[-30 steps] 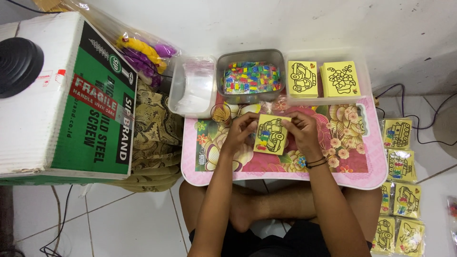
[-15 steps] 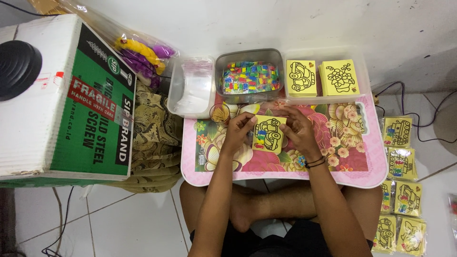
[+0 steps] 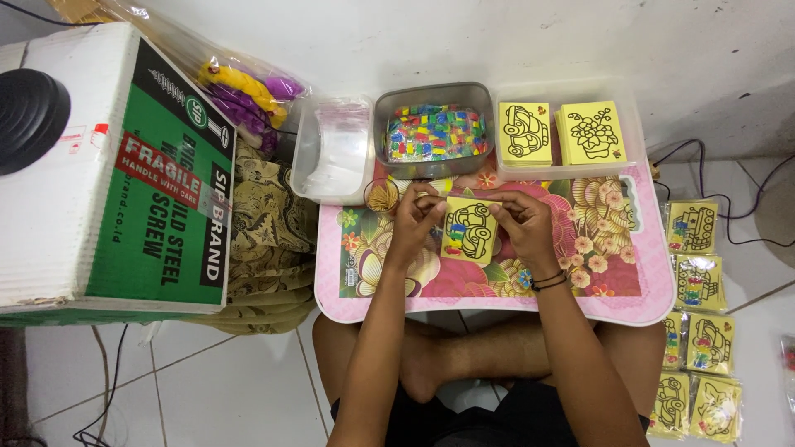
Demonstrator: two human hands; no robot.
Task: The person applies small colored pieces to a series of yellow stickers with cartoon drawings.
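Both my hands meet over a pink flowered lap table (image 3: 613, 302). Between them lies a small yellow card with a black car outline (image 3: 469, 231), partly filled with colour along its left edge. My left hand (image 3: 414, 217) pinches the card's upper left corner, fingers curled. My right hand (image 3: 522, 223) grips the upper right corner; a dark band circles that wrist. Just beyond the card stands a grey tub of small many-coloured pieces (image 3: 432, 131).
A clear tray (image 3: 633, 124) holds two stacks of yellow outline cards. A clear tub of plastic sleeves (image 3: 333, 149) sits left of the grey tub. A large green and white carton (image 3: 124, 174) stands at left. Several bagged finished cards (image 3: 697, 281) lie on the floor at right.
The card has shifted slightly up and left on the table, and both hands have closed in on its top corners.
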